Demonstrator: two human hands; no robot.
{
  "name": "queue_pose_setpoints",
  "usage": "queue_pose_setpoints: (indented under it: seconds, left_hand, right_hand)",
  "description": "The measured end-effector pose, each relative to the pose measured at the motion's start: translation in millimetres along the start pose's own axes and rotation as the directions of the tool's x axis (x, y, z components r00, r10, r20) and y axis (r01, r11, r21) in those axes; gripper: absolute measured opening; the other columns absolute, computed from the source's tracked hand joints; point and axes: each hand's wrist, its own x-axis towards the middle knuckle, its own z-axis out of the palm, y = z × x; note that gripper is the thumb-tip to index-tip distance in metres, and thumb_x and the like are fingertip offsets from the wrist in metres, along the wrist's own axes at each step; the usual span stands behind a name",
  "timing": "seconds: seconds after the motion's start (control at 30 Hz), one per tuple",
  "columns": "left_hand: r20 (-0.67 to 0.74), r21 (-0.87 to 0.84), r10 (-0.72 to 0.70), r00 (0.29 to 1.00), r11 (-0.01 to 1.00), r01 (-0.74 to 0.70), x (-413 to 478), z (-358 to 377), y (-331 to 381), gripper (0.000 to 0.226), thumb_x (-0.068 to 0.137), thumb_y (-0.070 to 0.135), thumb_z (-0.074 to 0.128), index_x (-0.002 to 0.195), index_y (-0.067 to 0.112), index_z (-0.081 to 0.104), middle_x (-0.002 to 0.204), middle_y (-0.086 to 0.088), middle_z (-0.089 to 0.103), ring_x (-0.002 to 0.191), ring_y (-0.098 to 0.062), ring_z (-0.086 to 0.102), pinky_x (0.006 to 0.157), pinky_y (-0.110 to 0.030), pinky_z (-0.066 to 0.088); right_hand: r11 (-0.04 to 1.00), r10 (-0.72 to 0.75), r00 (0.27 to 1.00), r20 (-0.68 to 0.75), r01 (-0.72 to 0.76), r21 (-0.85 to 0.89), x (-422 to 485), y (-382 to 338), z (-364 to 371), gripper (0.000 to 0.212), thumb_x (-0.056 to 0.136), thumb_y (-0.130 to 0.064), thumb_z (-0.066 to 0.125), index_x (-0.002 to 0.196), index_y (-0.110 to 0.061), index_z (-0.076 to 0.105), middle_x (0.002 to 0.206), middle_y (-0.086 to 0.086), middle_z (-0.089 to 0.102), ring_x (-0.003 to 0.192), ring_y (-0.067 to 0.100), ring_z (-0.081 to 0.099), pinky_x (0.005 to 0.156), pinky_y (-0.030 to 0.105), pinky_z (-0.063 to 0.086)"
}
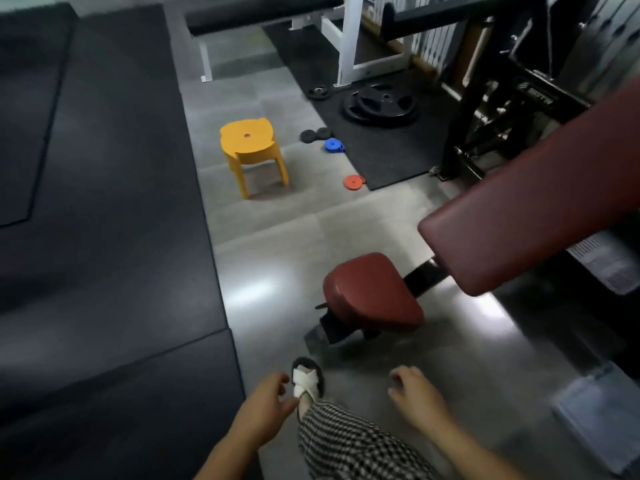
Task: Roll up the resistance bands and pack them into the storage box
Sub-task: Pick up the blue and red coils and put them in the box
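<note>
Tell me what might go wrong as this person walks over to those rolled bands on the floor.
1. The red bench seat and its metal foot jut into the walkway; the open slipper could catch there.
2. The floor looks glossy, so a slip is possible.
3. The blue roll and orange roll each seem to show a loose tail and may uncoil when lifted.

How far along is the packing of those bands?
Done: the blue band and orange band lie rolled up on the floor. In hand: nothing; left hand and right hand hang open and empty. Left: carrying the rolls to a storage box, which I cannot plainly see.
</note>
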Motion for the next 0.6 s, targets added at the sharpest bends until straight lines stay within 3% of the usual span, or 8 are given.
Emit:
queue_pose_setpoints:
  seconds: [0.13,0.23,0.33,0.4,0.5,0.6]
  left_hand:
    - [-0.019,-0.029,-0.086,0.996,0.996,0.086,43,-102,-41,0.039,0.088,0.029,0.06,0.123,0.019,0.044,0.122,-0.002,0.053,0.108,-0.012,0.054,0.087,-0.018,0.041]
    - [-0.114,-0.151,-0.258,0.959,0.959,0.24,74,-183,-81,0.049,0.079,0.018,0.072,0.121,0.004,0.052,0.123,-0.014,0.058,0.112,-0.024,0.057,0.099,-0.03,0.041]
    - [-0.133,-0.285,-0.398,0.908,0.892,0.35,127,-249,-126,0.035,0.072,-0.003,0.073,0.103,-0.006,0.057,0.101,-0.02,0.061,0.102,-0.032,0.059,0.097,-0.039,0.041]
    - [-0.125,-0.311,-0.46,0.879,0.859,0.406,176,-287,-136,0.029,0.072,-0.012,0.067,0.099,-0.011,0.057,0.099,-0.024,0.06,0.108,-0.036,0.056,0.1,-0.041,0.038]
    - [-0.186,-0.279,-0.401,0.897,0.897,0.343,235,-345,-112,0.039,0.073,-0.008,0.069,0.109,-0.014,0.056,0.107,-0.026,0.06,0.107,-0.037,0.057,0.093,-0.04,0.039]
    - [-0.209,-0.24,-0.295,0.933,0.94,0.243,291,-409,-81,0.043,0.075,0.001,0.071,0.114,-0.01,0.056,0.114,-0.027,0.061,0.103,-0.036,0.061,0.091,-0.039,0.044]
  right_hand:
    - [0.999,-0.024,0.997,0.074,0.027,-0.037,82,-86,-29,0.032,0.092,-0.03,0.048,0.123,-0.021,0.047,0.127,0.002,0.045,0.111,0.019,0.054,0.09,0.029,0.043]
    - [0.994,-0.077,0.994,0.078,0.083,-0.069,135,-162,-62,0.032,0.092,-0.028,0.046,0.123,-0.019,0.047,0.127,0.004,0.044,0.111,0.023,0.053,0.088,0.03,0.042]
    - [0.987,-0.122,0.99,0.066,0.128,-0.098,187,-230,-92,0.033,0.094,-0.026,0.044,0.125,-0.015,0.046,0.13,0.007,0.044,0.113,0.026,0.052,0.087,0.03,0.042]
    - [0.988,-0.121,0.991,0.053,0.125,-0.092,222,-266,-107,0.036,0.095,-0.025,0.043,0.129,-0.014,0.043,0.134,0.007,0.041,0.117,0.026,0.05,0.088,0.028,0.041]
    - [0.996,-0.077,0.997,0.018,0.077,-0.05,276,-304,-124,0.036,0.095,-0.023,0.044,0.13,-0.013,0.043,0.134,0.008,0.041,0.119,0.024,0.049,0.089,0.025,0.04]
    - [0.999,0.012,1.0,-0.012,-0.012,0.036,316,-332,-138,0.025,0.093,-0.023,0.046,0.118,-0.018,0.05,0.12,0.008,0.049,0.115,0.024,0.051,0.089,0.025,0.041]
